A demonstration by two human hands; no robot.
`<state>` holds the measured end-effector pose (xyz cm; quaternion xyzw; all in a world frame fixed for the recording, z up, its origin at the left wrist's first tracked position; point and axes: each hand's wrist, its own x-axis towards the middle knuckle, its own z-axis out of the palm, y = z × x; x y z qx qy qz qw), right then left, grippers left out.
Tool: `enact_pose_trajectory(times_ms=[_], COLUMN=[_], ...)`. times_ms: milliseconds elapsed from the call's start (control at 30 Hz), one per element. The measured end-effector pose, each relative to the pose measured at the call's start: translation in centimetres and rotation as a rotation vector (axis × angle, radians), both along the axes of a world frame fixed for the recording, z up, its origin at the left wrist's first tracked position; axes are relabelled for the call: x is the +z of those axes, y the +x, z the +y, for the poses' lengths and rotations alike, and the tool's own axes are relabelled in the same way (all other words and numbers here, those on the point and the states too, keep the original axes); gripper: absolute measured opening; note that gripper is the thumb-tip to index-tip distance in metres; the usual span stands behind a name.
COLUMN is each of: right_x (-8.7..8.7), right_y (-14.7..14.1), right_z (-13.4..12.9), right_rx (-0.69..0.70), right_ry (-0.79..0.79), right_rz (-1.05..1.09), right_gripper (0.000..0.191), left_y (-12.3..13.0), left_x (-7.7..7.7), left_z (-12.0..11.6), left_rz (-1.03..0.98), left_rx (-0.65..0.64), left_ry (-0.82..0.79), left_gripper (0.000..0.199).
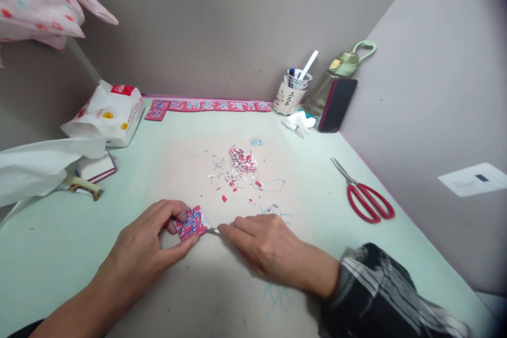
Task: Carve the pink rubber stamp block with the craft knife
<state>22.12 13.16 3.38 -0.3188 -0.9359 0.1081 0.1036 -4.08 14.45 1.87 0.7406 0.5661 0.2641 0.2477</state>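
Note:
Near the front middle of the table, my left hand (158, 237) pinches a small pink-red paper square (190, 223) with blue lines and white cut areas. My right hand (267, 245) is closed round a thin craft knife (213, 231); only its metal end shows, the rest being hidden under the fingers. The knife's tip meets the right edge of the paper square. Just beyond both hands lies a heap of red and white paper scraps (242, 161), with loose bits scattered around it.
Red-handled scissors (364, 198) lie at the right. Along the back edge runs a row of red paper characters (217, 106). A cup of pens (291, 95), a bottle (322, 90) and a phone (338, 105) stand back right. A tissue pack (109, 113) sits back left.

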Motion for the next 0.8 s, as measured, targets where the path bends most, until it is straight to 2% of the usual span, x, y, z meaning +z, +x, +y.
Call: enact_pose_trajectory(times_ms=[233,433,533,633,800], right_x=[-0.4,-0.3,-0.2,-0.1,0.1], right_y=[-0.1,0.9,1.0,0.8,0.6], right_z=[0.5,0.1,-0.1,-0.3,-0.4], right_rx=[-0.030,-0.042,-0.006,0.045,0.118], right_ry=[0.021,-0.006,0.019,0.033,0.063], right_rz=[0.059,0.154,0.124,0.076,0.038], right_gripper=[0.028,0.028,0.028,0.026,0.023], left_y=[-0.3,-1.8,-2.0,-1.9,-2.1], left_x=[-0.1,-0.9,-0.9,-0.7,-0.6], left_z=[-0.1,-0.2,-0.3,-0.5,-0.6], left_rz=[0.000,-0.013,-0.032,-0.001,0.000], left_rx=[-0.045,-0.180,-0.228,-0.216,-0.229], left_ry=[-0.020,-0.113,-0.099,-0.062,-0.110], left_gripper=[0.032,0.039,0.043,0.046,0.037])
